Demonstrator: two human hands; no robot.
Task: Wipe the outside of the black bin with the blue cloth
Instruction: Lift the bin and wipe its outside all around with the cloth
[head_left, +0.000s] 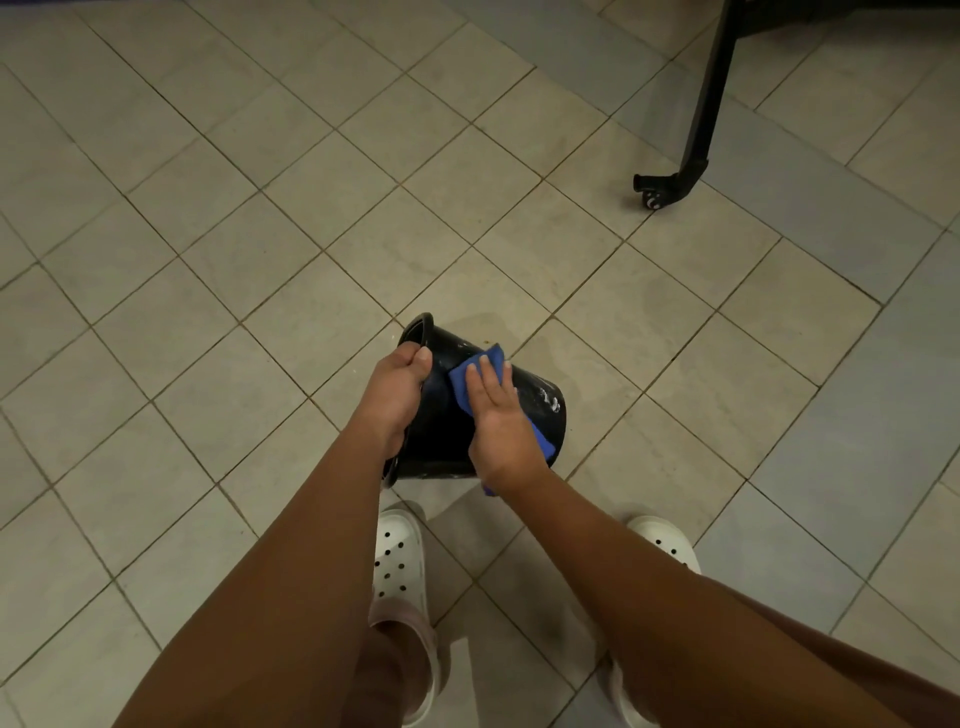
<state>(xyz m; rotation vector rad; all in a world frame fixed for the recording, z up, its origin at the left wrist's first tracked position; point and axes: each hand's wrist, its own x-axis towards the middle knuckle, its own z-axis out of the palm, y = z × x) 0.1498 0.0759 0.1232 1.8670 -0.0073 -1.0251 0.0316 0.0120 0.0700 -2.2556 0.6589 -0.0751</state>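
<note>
The black bin (540, 410) is tipped on its side above the tiled floor, its mouth facing left and its base to the right, with pale smudges on its wall. My left hand (395, 395) grips the bin's rim, fingers curled over the edge. My right hand (496, 415) lies flat with straight fingers on the blue cloth (475, 376), pressing it against the bin's outer wall. Part of the cloth shows beyond my fingertips and a corner hangs below my wrist.
Beige floor tiles (260, 260) spread all around. A black metal leg with a small caster (691, 171) stands at the far right. My two feet in white perforated clogs (397, 561) are just below the bin.
</note>
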